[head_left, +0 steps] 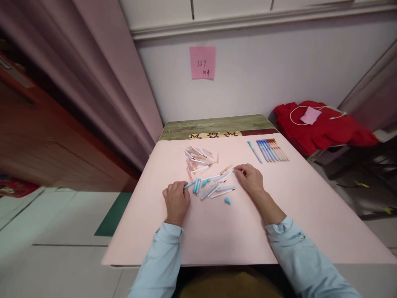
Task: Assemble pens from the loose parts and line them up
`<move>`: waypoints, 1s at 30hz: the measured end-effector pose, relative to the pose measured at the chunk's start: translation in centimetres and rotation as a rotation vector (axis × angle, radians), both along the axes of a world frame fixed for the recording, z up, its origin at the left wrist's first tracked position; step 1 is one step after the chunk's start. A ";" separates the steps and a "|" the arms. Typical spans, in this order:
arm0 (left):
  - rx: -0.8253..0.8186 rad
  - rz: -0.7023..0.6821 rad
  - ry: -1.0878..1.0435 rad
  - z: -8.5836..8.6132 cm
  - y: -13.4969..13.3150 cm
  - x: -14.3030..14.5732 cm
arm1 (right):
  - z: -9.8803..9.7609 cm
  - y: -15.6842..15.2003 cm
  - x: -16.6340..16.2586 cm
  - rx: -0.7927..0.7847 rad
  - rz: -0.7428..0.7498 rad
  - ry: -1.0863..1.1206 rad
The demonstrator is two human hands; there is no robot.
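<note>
A blue pen part is pinched by the left hand; at 3 o'clock, a thin refill is pinched by the right hand, probably for sorting.

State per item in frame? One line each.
Left hand: closed on a blue pen part.
Right hand: pinching a thin refill.
Loose parts: scattered, unassembled.
Pens: assembled, in a row.
Clear pieces: piled.
Blue cap: lying alone.

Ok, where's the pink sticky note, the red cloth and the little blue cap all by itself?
pink sticky note (202,62): head view, middle of the paper, on the wall.
red cloth (325,128): head view, middle of the heap, right of the table.
little blue cap (227,201): head view, its middle, on the pink tabletop.
</note>
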State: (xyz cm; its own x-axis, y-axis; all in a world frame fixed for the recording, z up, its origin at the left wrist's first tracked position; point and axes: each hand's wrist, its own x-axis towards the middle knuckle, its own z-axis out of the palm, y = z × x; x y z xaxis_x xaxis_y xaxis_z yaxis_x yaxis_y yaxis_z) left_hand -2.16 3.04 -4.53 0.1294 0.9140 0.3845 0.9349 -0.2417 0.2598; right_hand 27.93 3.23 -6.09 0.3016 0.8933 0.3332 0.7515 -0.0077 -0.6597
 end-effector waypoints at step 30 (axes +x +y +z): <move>0.022 -0.169 -0.275 2.2 0.2 10.4 | 0.4 0.3 -0.9 0.029 0.292 -0.332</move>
State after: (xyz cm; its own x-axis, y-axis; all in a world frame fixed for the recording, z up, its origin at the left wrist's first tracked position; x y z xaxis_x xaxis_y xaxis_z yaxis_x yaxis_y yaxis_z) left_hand 8.26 3.28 -2.30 0.1671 0.8797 0.4452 0.7766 -0.3957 0.4903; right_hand 27.06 3.54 -5.73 -0.0899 0.9142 0.3952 0.8906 0.2514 -0.3790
